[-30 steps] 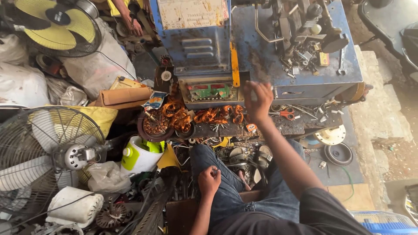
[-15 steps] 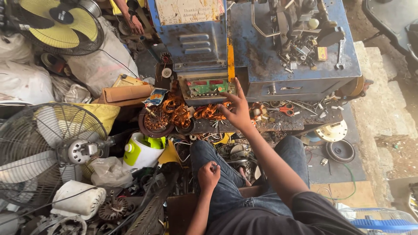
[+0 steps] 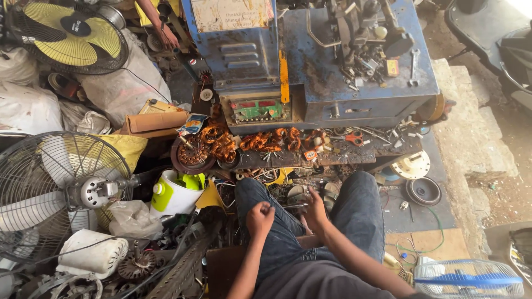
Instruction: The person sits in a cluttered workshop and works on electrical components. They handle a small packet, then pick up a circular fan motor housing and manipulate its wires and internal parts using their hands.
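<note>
Copper coils (image 3: 266, 141) below the blue machine (image 3: 310, 66) look stiff, snaggy; left hand (image 3: 259, 217) clenched, right hand (image 3: 316, 213) reaching into scrap, grip hidden.

copper coils (image 3: 260, 141) before the machine (image 3: 310, 61); fan (image 3: 55, 188) left (beside knees)

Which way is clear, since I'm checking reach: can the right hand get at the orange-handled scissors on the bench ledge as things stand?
Probably yes. The right hand sits low between the knees, and the scissors lie uncovered on the ledge ahead, with only loose wires and copper coils nearby.
</note>
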